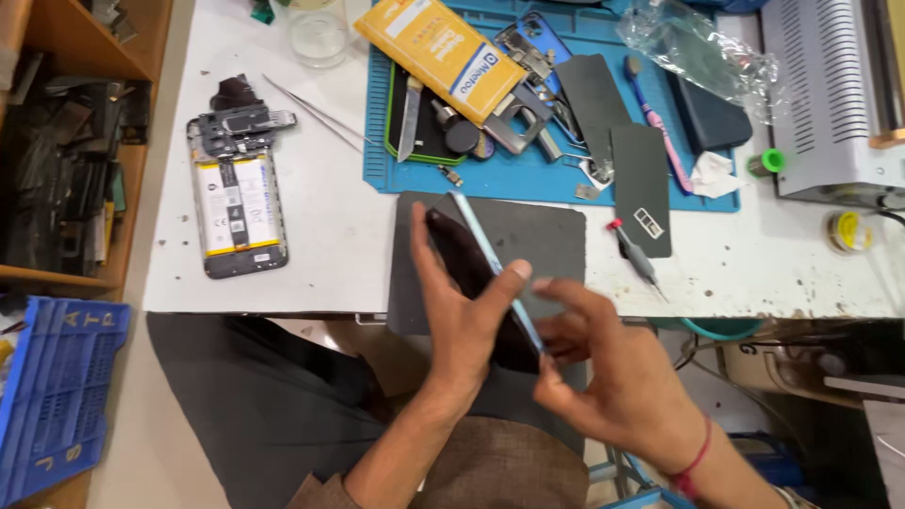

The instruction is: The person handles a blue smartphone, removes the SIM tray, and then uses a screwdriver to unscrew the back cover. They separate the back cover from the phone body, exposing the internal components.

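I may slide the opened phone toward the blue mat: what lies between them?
In the head view, thin metal tweezers lie on the white table between the opened phone and the blue mat; otherwise bare tabletop.

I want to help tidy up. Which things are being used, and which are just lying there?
In use: left hand, right hand, phone, dark mat.

Lying about: opened phone, tweezers, yellow box, toothbrush, screwdriver.
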